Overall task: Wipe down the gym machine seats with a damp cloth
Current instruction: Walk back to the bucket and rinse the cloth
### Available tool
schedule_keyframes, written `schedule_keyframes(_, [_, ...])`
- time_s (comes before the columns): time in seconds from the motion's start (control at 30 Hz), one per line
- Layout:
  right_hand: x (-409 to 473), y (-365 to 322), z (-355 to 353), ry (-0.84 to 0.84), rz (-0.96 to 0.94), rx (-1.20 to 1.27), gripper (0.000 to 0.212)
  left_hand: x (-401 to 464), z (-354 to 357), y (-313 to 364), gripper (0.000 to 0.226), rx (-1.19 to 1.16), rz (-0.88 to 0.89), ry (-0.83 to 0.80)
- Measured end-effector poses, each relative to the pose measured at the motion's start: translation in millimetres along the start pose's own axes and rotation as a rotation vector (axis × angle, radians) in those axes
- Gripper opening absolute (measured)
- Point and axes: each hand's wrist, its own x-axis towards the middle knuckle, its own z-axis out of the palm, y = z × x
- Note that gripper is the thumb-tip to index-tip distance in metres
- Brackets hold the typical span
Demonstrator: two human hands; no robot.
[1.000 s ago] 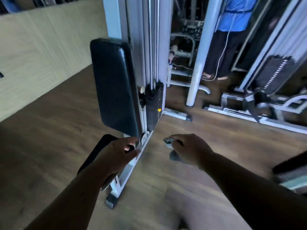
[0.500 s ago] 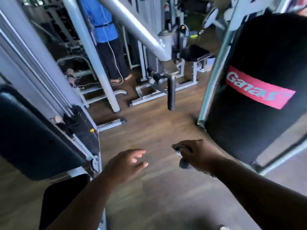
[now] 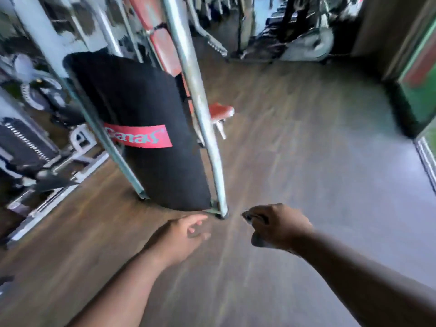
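My right hand grips a small grey cloth, bunched in the fist, over the wooden floor. My left hand hangs in the air with fingers loosely spread and holds nothing. Just above my left hand stands a black machine cover with a red "Ganas" label, framed by slanted grey steel tubes. Behind the frame a small red seat pad and a red back pad show. The view is blurred by motion.
A weight stack and white machine frames crowd the left side. More equipment lines the far wall. A green and red panel stands at the right edge. Wooden floor stretches ahead on the right.
My view has swung to the right: the black seat and backrest I was touching are out of view, and the black covered machine now lies at centre left. My left hand has let go.
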Motion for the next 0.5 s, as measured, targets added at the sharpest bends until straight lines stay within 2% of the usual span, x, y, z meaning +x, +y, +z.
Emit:
schedule_keyframes(0.13, [-24.3, 129.9, -61.5, 0.053, 0.187, 0.055, 0.036, 74.8, 70.8, 120.9, 0.051, 0.035, 0.172, -0.119])
schedule_keyframes(0.2, [-37.6, 179.8, -86.0, 0.069, 0.267, 0.08, 0.032, 106.2, 99.5, 172.2, 0.064, 0.054, 0.259, -0.16])
schedule_keyframes(0.27, [-47.5, 217.4, -104.9, 0.091, 0.322, 0.097, 0.037, 129.6, 119.2, 218.3, 0.068, 0.09, 0.341, -0.205])
schedule_keyframes(0.4, [-43.6, 268.1, -131.3, 0.109, 0.387, 0.137, 0.027, 169.1, 137.6, 283.6, 0.048, 0.155, 0.416, -0.28])
schedule_keyframes(0.5, [-21.8, 294.6, -145.5, 0.164, 0.424, 0.179, 0.025, 201.0, 144.9, 310.5, 0.044, 0.19, 0.449, -0.311])
